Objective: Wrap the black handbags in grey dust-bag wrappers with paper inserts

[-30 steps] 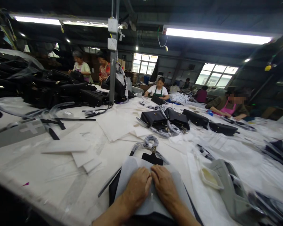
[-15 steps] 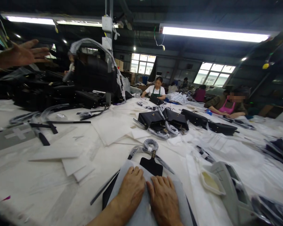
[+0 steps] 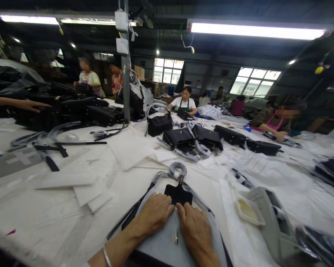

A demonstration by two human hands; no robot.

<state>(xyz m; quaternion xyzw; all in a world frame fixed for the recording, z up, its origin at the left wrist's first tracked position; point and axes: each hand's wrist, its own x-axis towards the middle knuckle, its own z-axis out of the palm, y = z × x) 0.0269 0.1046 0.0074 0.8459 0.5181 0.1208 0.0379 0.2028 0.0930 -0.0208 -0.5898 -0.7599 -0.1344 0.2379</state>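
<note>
In front of me a black bag [image 3: 126, 221] lies under a pale grey sheet [image 3: 160, 243], and a small metal fitting [image 3: 176, 238] shows in the sheet's middle. My left hand [image 3: 157, 210] is closed at the sheet's upper edge, its fingers curled over. Beside it my right hand [image 3: 195, 226] also curls over that edge, thumb toward the left hand. What lies under the fingers is hidden. Just past the hands are a black tag-shaped piece [image 3: 178, 195] and a plastic-wrapped coiled strap [image 3: 178, 170].
Black handbags [image 3: 178, 138] with wrapped straps sit mid-table. White paper sheets [image 3: 65, 181] lie left; a tape dispenser [image 3: 275, 226] and a shallow plastic tray [image 3: 249, 211] stand right. A co-worker's hand [image 3: 30, 105] rests on piled black bags [image 3: 102, 115]. Other people work further back.
My hands have shifted slightly up along the sheet, and the metal fitting is more exposed. Another black bag, lifted at left before, now stands mid-table; the co-worker's hand has lowered to the pile.
</note>
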